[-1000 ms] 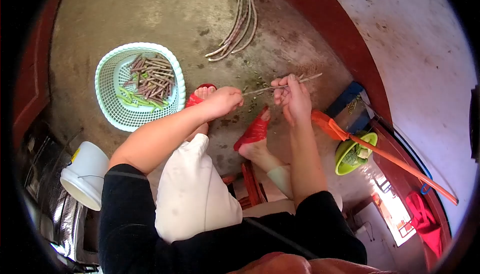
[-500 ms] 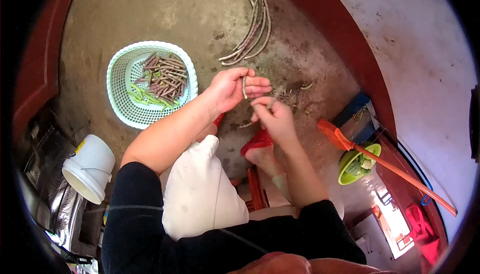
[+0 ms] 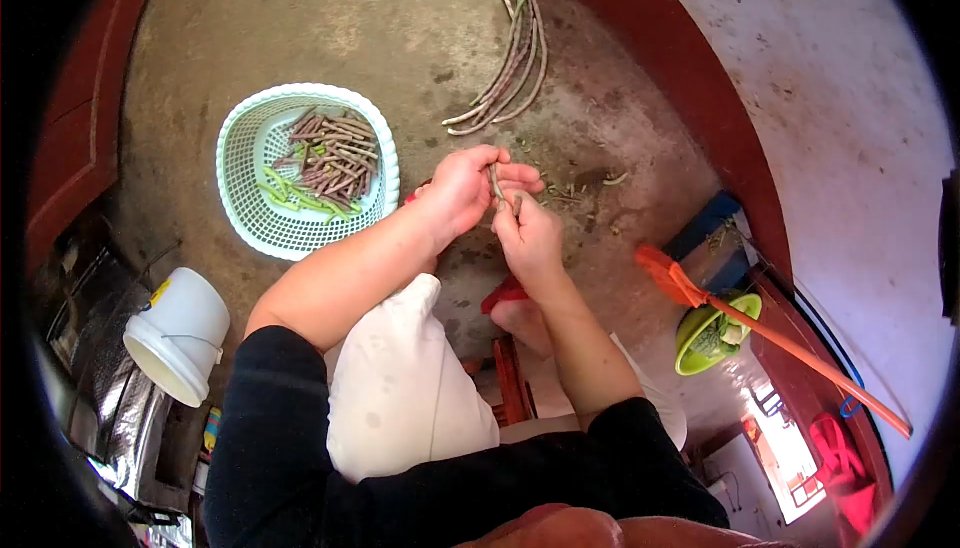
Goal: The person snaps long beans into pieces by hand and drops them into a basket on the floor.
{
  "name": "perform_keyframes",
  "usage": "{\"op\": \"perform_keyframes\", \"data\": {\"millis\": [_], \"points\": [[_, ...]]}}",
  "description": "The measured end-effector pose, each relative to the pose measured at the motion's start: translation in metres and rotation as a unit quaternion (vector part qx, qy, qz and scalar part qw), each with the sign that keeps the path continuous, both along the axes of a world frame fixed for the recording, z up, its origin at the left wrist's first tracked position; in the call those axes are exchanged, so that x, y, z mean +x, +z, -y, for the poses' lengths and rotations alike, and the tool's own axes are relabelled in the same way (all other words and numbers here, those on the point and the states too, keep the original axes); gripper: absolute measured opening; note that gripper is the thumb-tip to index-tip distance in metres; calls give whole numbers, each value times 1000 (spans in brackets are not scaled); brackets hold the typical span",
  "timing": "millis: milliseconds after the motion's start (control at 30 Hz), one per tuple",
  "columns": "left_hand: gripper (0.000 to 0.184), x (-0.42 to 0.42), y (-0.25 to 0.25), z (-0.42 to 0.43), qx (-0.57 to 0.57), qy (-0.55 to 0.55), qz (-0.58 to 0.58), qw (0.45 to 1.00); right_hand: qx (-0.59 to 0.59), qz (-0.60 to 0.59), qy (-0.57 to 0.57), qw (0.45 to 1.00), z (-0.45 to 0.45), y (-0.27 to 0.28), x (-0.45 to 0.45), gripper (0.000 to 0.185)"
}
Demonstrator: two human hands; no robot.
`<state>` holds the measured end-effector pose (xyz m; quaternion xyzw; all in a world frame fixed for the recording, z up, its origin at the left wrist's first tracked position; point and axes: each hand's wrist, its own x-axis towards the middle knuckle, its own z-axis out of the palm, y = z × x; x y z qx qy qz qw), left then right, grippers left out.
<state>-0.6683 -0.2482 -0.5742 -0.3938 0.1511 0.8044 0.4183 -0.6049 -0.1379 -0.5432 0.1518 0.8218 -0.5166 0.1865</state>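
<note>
Joining left hand point(image 3: 468, 188) and right hand point(image 3: 531, 240), a yardlong bean point(image 3: 496, 182) is pinched by fingertips; snapped pieces point(image 3: 338, 153) are gathered in the mint basket point(image 3: 228, 173), whole beans point(image 3: 513, 58) left on concrete floor point(image 3: 390, 28).

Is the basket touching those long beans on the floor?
Apart. The head view shows a strip of floor between the basket and the long beans.

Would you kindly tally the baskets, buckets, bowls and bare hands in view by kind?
Baskets: 1, the pale mint basket holding bean pieces
Buckets: 1, the white bucket
Bowls: 1, the lime-green bowl
Hands: 2, left hand and right hand
Total: 5
</note>
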Motion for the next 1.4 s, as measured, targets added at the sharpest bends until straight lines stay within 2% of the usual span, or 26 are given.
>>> {"op": "perform_keyframes", "data": {"millis": [67,167,200,267,300,367,400,433,500,533,600,633,700,767,867,900,967,1000,1067,1100,1167,1233,1300,1333,1367,1400], "points": [[18,0,3,-5,-14,-35,18,999,85,-133,34,987,3,7,-2,11],[17,-3,7,-11,-23,-80,33,996,81,-128,46,987,1,7,1,11],[17,-3,6,-15,-36,-118,-15,992,82,-126,46,988,-1,6,3,11],[17,-6,4,-15,-50,-155,-61,985,19,-40,-23,999,-4,5,9,12],[17,-10,1,-14,-106,-161,-141,971,19,-39,-22,999,-7,12,8,12],[17,-16,-8,-6,-185,-206,-292,915,-46,115,-17,992,-21,32,5,10],[17,-20,-10,-2,-174,-267,-303,898,-155,152,-142,966,-32,22,11,10],[17,-22,-10,2,-162,-326,-313,877,-201,162,-188,948,-48,20,6,11],[17,-16,-14,4,-160,-350,-320,866,-201,248,-264,910,-78,11,-1,13],[17,-12,-15,1,-162,-374,-327,852,-195,246,-269,911,-90,8,-1,13],[16,2,-18,-8,-131,-363,-337,859,-298,324,-306,844,-104,0,4,18],[16,11,-19,-11,-108,-350,-344,865,-297,325,-307,844,-107,-4,7,18],[17,32,-22,-24,-84,-414,-352,835,-370,318,-317,813,-111,-11,12,20],[17,42,-19,-30,8,-419,-300,857,-360,311,-333,814,-106,-17,12,20],[15,34,-4,-29,23,-449,-240,860,-353,296,-347,817,-94,-16,12,19],[15,34,-7,-28,20,-450,-240,860,-355,292,-337,821,-90,-15,11,19],[15,38,-17,-24,-6,-492,-308,814,-360,285,-323,828,-90,-18,13,18],[15,40,-19,-21,-7,-491,-308,815,-351,247,-363,827,-92,-18,12,18],[17,43,-21,-16,-94,-481,-363,792,-342,207,-402,824,-94,-18,10,18],[17,44,-26,-15,-94,-481,-364,792,-326,181,-382,845,-94,-17,9,19],[19,41,-37,-14,-191,-456,-359,792,-312,155,-361,865,-88,-12,10,19],[20,36,-51,-14,-236,-436,-336,801,-229,69,-332,912,-68,5,8,19],[19,39,-76,-9,-351,-467,-290,758,-241,30,-336,910,-60,10,9,19],[18,24,-47,-4,-283,-458,-188,821,-245,26,-322,914,-58,14,6,19],[18,19,-35,-7,-283,-459,-189,820,-246,20,-312,918,-57,17,5,19],[18,18,-24,-11,-216,-394,-225,864,-244,20,-318,916,-57,14,8,19]]}}
